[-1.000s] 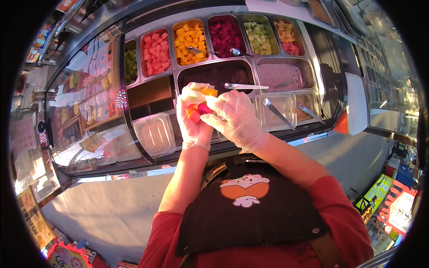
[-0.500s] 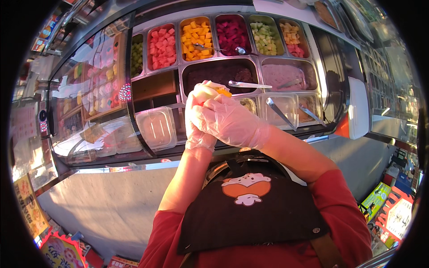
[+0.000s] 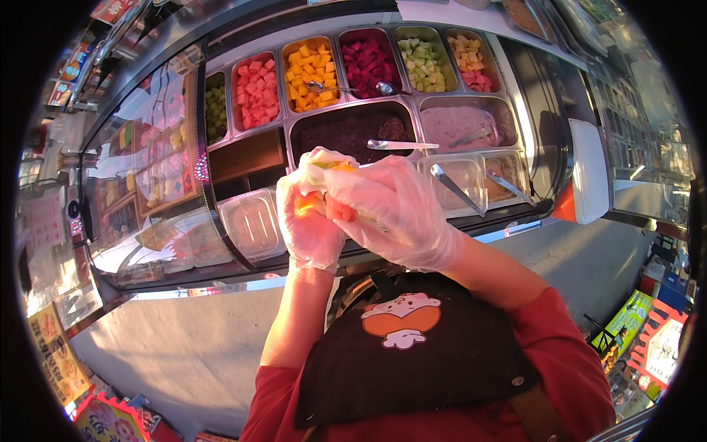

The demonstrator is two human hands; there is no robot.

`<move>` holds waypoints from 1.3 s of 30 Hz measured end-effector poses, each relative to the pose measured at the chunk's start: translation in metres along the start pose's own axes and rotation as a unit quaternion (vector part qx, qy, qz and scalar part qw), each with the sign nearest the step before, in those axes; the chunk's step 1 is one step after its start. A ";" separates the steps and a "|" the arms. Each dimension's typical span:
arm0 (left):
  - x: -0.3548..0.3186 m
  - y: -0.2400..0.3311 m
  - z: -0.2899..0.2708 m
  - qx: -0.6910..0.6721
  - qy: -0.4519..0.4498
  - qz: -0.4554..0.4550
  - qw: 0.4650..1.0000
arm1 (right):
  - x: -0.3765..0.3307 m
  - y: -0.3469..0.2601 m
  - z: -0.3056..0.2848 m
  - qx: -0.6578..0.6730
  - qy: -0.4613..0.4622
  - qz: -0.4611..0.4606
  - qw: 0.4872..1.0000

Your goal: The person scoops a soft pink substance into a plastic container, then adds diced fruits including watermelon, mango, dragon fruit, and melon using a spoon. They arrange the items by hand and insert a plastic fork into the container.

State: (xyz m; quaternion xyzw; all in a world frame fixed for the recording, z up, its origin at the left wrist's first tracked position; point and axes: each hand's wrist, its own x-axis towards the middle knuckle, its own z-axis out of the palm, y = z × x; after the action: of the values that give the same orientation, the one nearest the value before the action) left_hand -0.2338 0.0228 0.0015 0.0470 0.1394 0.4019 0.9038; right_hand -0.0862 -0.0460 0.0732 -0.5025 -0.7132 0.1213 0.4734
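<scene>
Both my hands wear thin clear plastic gloves and meet in front of the dark paste pan. My left hand [image 3: 311, 230] is closed around a soft pale dough wrapper with fruit pieces [image 3: 340, 166]. Yellow and green bits show at its top, between my fingers. Much of the wrapper is hidden by the gloves. My right hand [image 3: 401, 215] bends over it from the right, its fingers curled at the wrapper's edge. Just beyond my hands is the steel pan of dark paste [image 3: 331, 131], where a spoon [image 3: 401, 145] lies across the right side.
Along the back stand pans of pink cubes [image 3: 256, 92], yellow cubes [image 3: 309, 70], magenta cubes [image 3: 368, 65] and green cubes [image 3: 426, 62]. A pale purple paste pan [image 3: 456, 125] is at right. Clear plastic lids [image 3: 252, 225] lie nearer. A glass display case [image 3: 151, 169] stands left.
My hands have come slightly nearer and left in the picture. The right fingers have shifted from clasping over the left hand, exposing more of the fruit. The view has also shifted slightly.
</scene>
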 end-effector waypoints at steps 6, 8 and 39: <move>-0.011 -0.006 0.019 -0.174 -0.014 -0.073 0.982 | 0.009 0.045 -0.016 0.218 0.019 0.134 0.966; -0.011 -0.008 0.020 -0.117 -0.008 -0.072 0.990 | 0.021 0.053 -0.031 0.100 -0.087 0.020 0.991; 0.036 -0.011 -0.023 -0.246 -0.106 0.018 0.963 | -0.016 0.042 0.009 0.153 0.030 0.302 0.940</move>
State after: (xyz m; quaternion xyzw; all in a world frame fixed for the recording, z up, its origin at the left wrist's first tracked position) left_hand -0.2094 0.0414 -0.0308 -0.1314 -0.0615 0.4329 0.8897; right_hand -0.0671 -0.0370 0.0325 -0.6190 -0.4863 0.3513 0.5069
